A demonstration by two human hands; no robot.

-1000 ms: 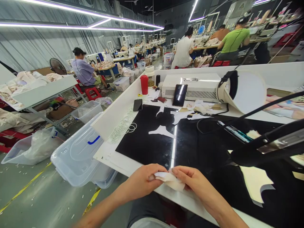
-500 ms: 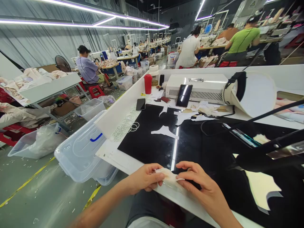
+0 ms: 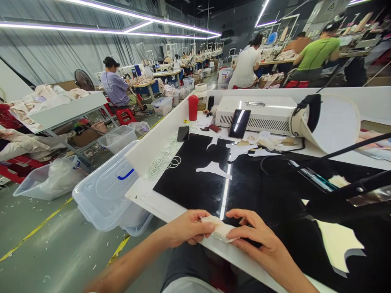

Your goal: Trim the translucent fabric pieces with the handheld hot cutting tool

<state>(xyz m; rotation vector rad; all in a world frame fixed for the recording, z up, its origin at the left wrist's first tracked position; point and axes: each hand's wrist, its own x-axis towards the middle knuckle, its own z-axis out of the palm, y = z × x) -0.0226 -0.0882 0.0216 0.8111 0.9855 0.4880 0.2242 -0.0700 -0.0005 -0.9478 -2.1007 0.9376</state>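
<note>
A small cream fabric piece [image 3: 220, 228] lies over the near edge of the white table [image 3: 171, 208], held from both sides. My left hand [image 3: 187, 228] pinches its left end with thumb and fingers closed. My right hand [image 3: 259, 241] presses its fingers on the right end. Just beyond them a black mat [image 3: 195, 179] covers the tabletop, with a white cut fabric shape [image 3: 214, 169] lying on it.
A pile of white rings [image 3: 163, 158] and a phone [image 3: 183, 133] sit at the mat's left. A white machine [image 3: 256, 114], red cup [image 3: 193, 108], round lamp [image 3: 326, 120] and black arm [image 3: 351, 191] stand behind. Clear bins [image 3: 106, 191] sit on the floor at left. Other people work at far tables.
My hands have stayed at the table's near edge. The right hand's fingers have flattened onto the fabric piece, and the view has drifted slightly left.
</note>
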